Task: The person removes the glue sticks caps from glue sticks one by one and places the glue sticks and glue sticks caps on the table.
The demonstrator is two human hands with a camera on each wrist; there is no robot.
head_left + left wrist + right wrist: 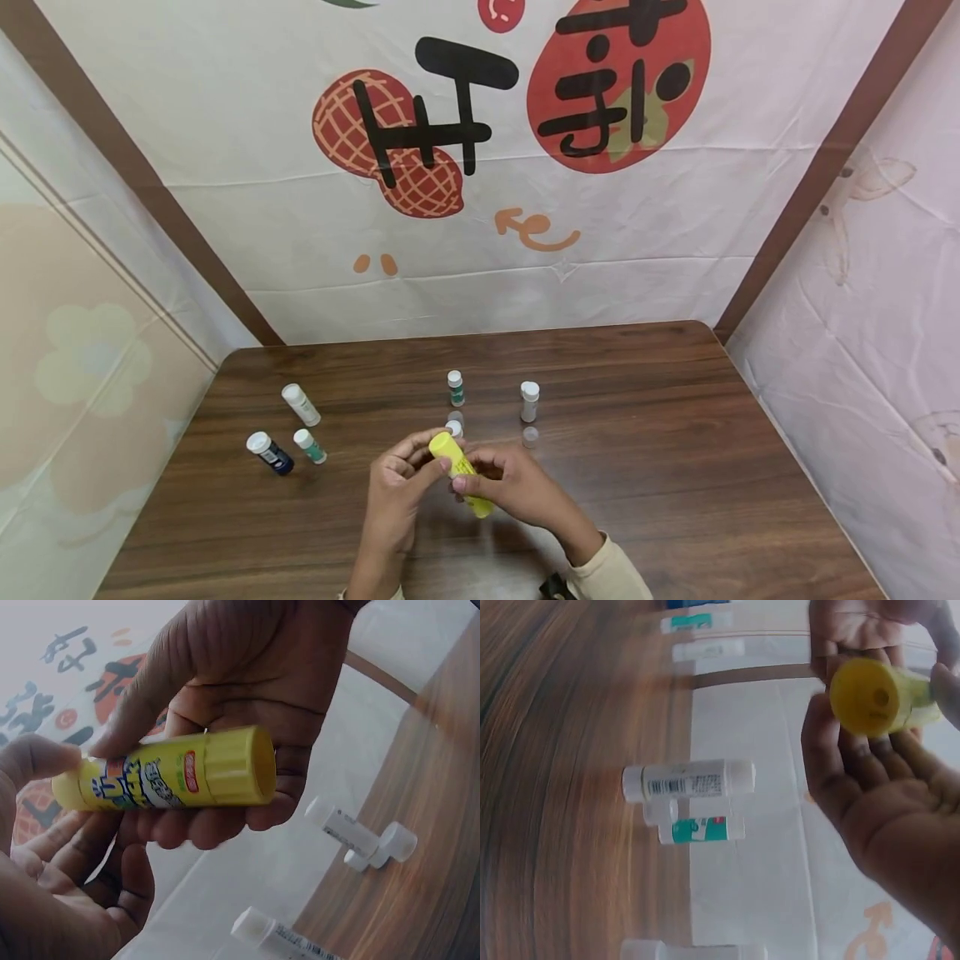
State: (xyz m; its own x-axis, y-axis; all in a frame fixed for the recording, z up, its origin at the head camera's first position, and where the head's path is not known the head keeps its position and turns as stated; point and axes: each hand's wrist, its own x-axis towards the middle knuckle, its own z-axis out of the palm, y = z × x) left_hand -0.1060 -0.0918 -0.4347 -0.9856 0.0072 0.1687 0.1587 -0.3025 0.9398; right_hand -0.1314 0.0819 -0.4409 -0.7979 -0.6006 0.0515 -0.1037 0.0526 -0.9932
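Observation:
A yellow glue stick (pixel 460 468) with a printed label is held tilted between both hands above the table. My left hand (pixel 399 479) pinches its upper end between thumb and fingers. Around the lower part of the barrel, my right hand (pixel 517 483) grips with the thumb on top. In the left wrist view the right-hand fingers lie under the glue stick (pixel 172 776), whose hollow end faces right. The right wrist view shows the yellow round end. Just behind the hands stands a white glue stick (pixel 453 427), mostly hidden by them.
Further back stand a small green-labelled glue stick (pixel 456 390) and a white glue stick (pixel 529 403), with a clear round piece (pixel 530 437) near it. At left are a dark blue stick (pixel 272 455), a green-and-white one (pixel 311 447) and a white one (pixel 302 406). Printed cloth (pixel 480 292) hangs behind the table.

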